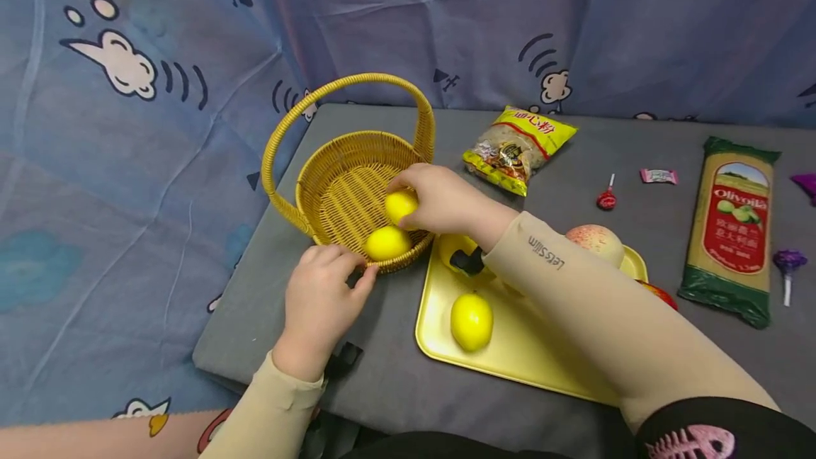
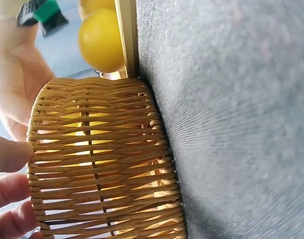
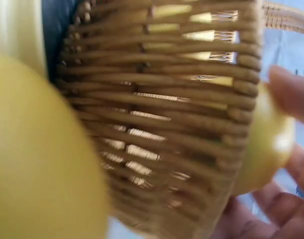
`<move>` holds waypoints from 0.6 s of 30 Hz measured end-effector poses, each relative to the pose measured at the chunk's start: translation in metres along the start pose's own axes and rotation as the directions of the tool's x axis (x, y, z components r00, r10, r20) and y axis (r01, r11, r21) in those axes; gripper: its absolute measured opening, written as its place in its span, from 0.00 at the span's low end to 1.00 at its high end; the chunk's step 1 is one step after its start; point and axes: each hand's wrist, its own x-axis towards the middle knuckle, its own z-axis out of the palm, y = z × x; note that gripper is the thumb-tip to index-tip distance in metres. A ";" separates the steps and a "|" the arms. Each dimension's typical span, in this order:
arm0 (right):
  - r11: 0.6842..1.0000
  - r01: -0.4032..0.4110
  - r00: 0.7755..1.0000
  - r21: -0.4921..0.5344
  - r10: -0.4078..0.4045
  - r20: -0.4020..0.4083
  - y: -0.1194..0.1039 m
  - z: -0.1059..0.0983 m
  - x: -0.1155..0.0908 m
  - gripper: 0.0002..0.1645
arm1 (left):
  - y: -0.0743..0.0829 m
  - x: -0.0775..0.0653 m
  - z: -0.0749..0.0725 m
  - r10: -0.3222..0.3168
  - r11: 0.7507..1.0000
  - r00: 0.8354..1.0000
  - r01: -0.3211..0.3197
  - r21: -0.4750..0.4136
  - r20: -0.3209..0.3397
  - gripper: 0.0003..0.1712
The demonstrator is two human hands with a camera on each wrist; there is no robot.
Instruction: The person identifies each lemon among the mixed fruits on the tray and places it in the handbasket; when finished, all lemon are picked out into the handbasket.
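My right hand grips a yellow lemon just inside the right rim of a round wicker basket with a tall handle. In the right wrist view, the fingers curl about that lemon beyond the woven wall. Another lemon lies in the basket, close below the held one. My left hand holds the basket's near rim, its fingertips at the edge in the left wrist view. On a yellow tray beside the basket rest a lemon and another yellow fruit, partly hidden by the right wrist.
A peach and a partly covered red fruit are at the tray's far right. Behind lie a yellow food packet, a red lollipop and a pink candy. Farther right are a pasta pack and a purple lollipop.
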 end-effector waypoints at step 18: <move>0.998 0.037 0.961 -0.045 -0.023 0.275 -0.002 0.017 0.021 0.28 | -0.003 -0.002 0.001 0.007 1.000 1.000 -0.007 -0.001 -0.004 0.11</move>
